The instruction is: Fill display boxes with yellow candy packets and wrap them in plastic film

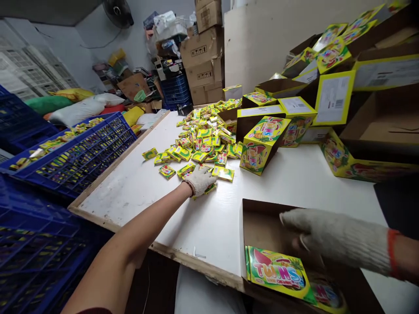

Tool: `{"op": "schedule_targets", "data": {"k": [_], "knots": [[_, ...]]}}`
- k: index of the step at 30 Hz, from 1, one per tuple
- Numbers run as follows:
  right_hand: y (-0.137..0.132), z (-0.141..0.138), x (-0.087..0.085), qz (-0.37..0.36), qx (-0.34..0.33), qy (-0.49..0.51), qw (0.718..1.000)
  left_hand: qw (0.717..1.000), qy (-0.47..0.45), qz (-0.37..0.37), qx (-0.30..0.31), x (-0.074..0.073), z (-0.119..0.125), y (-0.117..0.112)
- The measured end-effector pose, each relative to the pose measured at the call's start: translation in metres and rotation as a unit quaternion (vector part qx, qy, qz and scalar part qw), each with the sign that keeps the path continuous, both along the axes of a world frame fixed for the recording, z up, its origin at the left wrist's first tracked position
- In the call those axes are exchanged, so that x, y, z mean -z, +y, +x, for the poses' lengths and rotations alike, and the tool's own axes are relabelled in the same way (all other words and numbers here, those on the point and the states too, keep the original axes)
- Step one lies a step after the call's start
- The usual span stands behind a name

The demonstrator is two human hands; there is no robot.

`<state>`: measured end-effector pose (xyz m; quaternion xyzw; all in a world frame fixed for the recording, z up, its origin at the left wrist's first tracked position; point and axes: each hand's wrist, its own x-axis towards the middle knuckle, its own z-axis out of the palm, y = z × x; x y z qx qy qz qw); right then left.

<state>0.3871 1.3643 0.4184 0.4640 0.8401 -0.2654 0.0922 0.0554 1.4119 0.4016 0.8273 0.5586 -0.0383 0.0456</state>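
My left hand [200, 181], in a white knit glove, rests on small yellow candy packets at the near edge of a large loose pile [203, 139] on the white table. One packet [207, 189] shows under its fingers. My right hand [304, 231], also gloved, hangs inside an open cardboard display box [265, 226] at the table's near edge, holding nothing visible. The box's yellow printed "TWINS" flap [276, 272] lies toward me. A tilted yellow display box [263, 144] stands beside the pile.
The white table [209, 218] has a wooden edge. Blue plastic crates [75, 152] holding packets stand to the left. Further printed display boxes [334, 65] are stacked at the right, with brown cartons [203, 65] and sacks at the back.
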Motion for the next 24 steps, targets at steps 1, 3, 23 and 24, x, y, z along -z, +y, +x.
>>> {"op": "schedule_targets", "data": {"k": [1,3,23,24], "knots": [[0.008,-0.005,-0.013,0.012,-0.002,0.018,1.0,1.0,-0.008,-0.002,-0.003,0.003,-0.004,0.004],[0.022,-0.019,-0.035,0.036,0.0,0.074,0.997,0.999,-0.037,0.013,-0.027,0.004,-0.005,0.008],[0.062,-0.114,-0.002,-0.077,0.186,0.411,0.889,0.908,-0.305,0.152,-0.243,0.064,-0.086,-0.053],[0.063,-0.114,-0.001,-0.083,0.186,0.403,0.892,0.91,-0.31,0.157,-0.225,0.064,-0.083,-0.055]]}}
